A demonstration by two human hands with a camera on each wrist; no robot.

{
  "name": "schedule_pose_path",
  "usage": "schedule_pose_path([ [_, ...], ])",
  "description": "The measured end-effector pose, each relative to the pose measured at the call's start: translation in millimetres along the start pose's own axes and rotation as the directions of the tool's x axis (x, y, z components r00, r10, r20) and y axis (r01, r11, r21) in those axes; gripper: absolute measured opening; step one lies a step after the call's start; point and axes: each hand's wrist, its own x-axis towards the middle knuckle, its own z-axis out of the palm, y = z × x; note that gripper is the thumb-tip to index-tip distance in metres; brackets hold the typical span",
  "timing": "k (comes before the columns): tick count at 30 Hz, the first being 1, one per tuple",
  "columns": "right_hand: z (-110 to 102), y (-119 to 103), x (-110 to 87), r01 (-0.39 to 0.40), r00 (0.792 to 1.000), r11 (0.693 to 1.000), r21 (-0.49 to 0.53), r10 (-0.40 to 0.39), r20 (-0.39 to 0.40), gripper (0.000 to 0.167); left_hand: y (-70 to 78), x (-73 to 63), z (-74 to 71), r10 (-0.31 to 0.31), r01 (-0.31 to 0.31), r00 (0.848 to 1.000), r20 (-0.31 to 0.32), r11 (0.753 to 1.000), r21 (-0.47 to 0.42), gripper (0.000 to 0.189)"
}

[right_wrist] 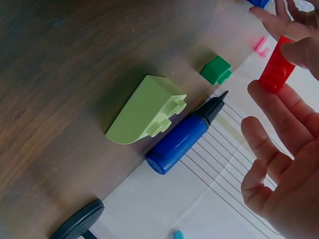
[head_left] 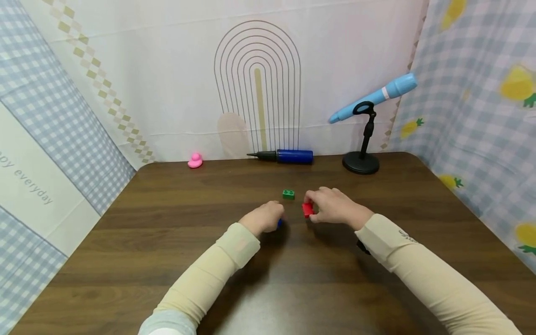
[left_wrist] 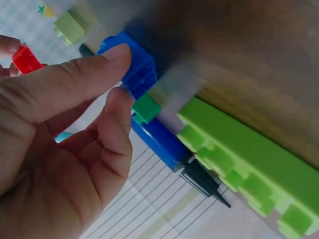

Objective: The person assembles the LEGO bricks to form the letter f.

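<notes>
My left hand pinches a blue toy brick between thumb and fingertips; in the head view little of that brick shows past the fingers. To its right, my right hand holds a small red brick between thumb and fingers, its studs showing in the right wrist view. The two hands are apart. Just beyond them on the table lies a green brick. A long light green brick shows close by in the left wrist view. Another light green brick, with a curved end, lies near my right hand.
Along the back of the brown table are a pink toy duck, a blue hand pump and a black stand carrying a light blue microphone-shaped toy. Patterned curtains hang behind and at both sides.
</notes>
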Motion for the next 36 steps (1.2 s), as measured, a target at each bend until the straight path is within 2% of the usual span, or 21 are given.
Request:
schedule_pose_path([
  [3, -1, -1, -0.8, 0.002, 1.0, 1.0, 0.0, -0.002, -0.01, 0.029, -2.1, 3.7, 2.5, 0.001, 0.0, 1.0, -0.026, 1.0, 0.015, 0.009],
  [6, -1, -1, -2.0, -0.018, 1.0, 1.0, 0.005, 0.018, -0.013, 0.032, -1.5, 7.4, 4.8, 0.032, -0.033, 0.999, -0.036, 0.999, -0.028, 0.007],
  [8, -2, 0, -2.2, -0.024, 0.999, 1.0, -0.003, 0.024, -0.022, 0.032, 0.4, 9.3, 6.6, 0.057, -0.06, 0.998, -0.041, 0.996, -0.074, 0.012],
  [10, -3, 0, -2.5, -0.024, 0.999, 1.0, -0.004, 0.024, -0.028, 0.032, 4.1, 10.4, 7.4, 0.063, -0.067, 0.997, -0.032, 0.99, -0.126, 0.02],
  [14, -3, 0, -1.9, 0.002, 0.999, 1.0, 0.011, -0.001, -0.047, 0.029, 10.3, 12.3, 8.7, 0.042, -0.04, 0.999, 0.009, 0.982, -0.185, 0.024],
  [20, -1, -2, -0.3, 0.032, 0.997, 0.998, 0.061, -0.028, -0.065, 0.03, 13.2, 13.8, 9.4, 0.025, -0.021, 1.0, 0.018, 0.98, -0.196, 0.024],
  [25, -1, -5, 0.1, 0.005, 0.999, 0.998, 0.061, -0.002, -0.047, 0.031, 10.6, 13.4, 9.1, 0.007, -0.003, 1.0, 0.018, 0.976, -0.217, 0.028],
  [30, 0, -8, 1.8, 0.014, 1.0, 0.998, 0.069, -0.012, -0.024, 0.027, 9.0, 13.8, 7.8, 0.011, -0.012, 1.0, -0.008, 0.981, -0.195, 0.025],
  [36, 6, -16, 5.4, 0.021, 1.0, 0.994, 0.105, -0.021, 0.005, 0.028, 11.0, 14.8, 7.4, 0.002, 0.0, 1.0, 0.011, 0.976, -0.22, 0.022],
])
